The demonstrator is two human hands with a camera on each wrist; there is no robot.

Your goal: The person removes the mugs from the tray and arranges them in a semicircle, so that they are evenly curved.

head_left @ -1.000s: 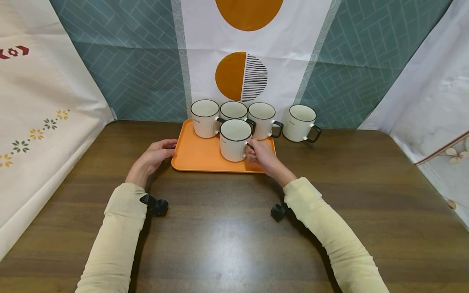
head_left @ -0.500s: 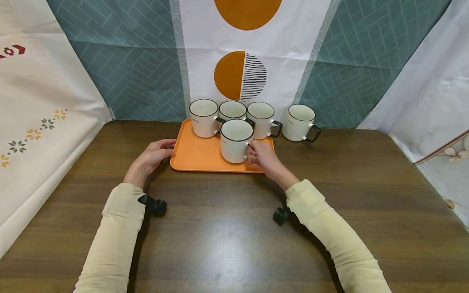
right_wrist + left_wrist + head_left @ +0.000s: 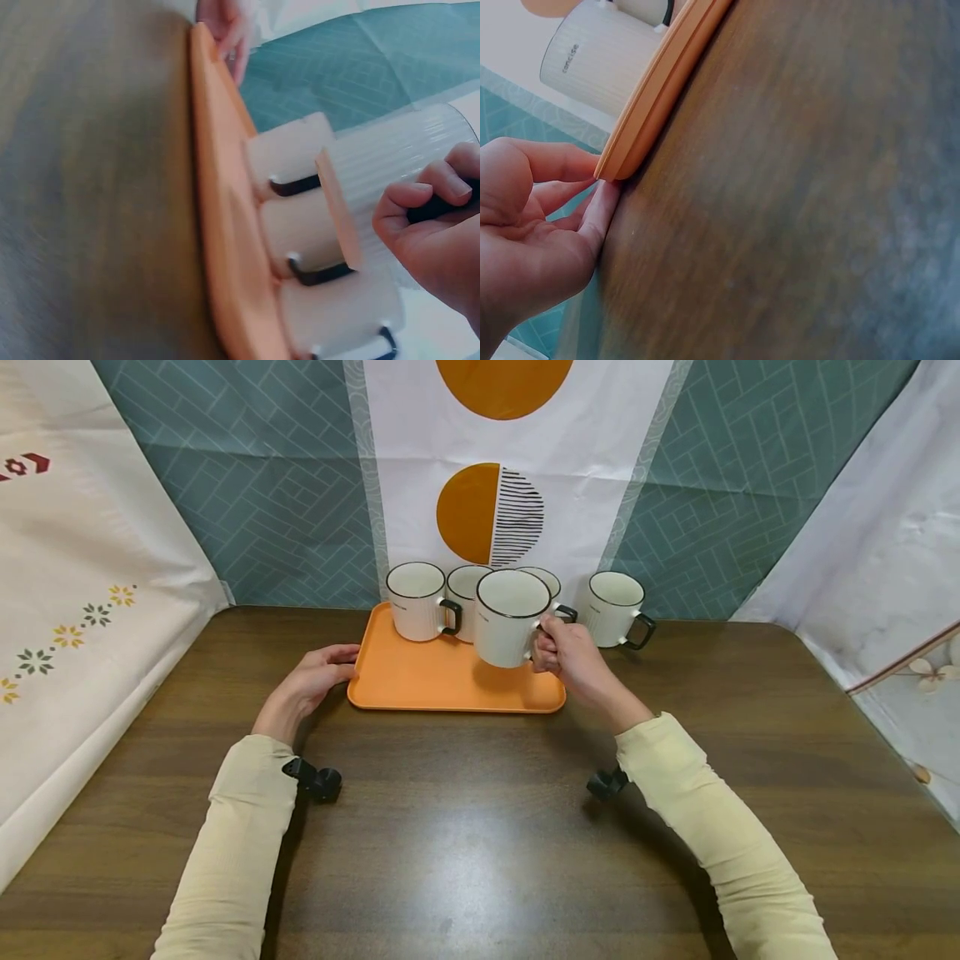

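Note:
My right hand grips the black handle of a white mug with a dark rim, holding it raised over the tray. The right wrist view shows the fingers curled round that handle and the mug's underside above the other mugs. At the left end of the orange tray, my left hand holds the corner between thumb and fingers, low against the table. Three matching mugs stand along the tray's back: one at left, one in the middle and one partly hidden behind the raised mug.
Another white mug stands on the wooden table, to the right of the tray. A patterned cloth hangs close behind the mugs. Pale cloths flank the table at left and right.
My right hand has lifted the front mug off the tray and moved it up and to the right. The left hand stays at the tray's corner.

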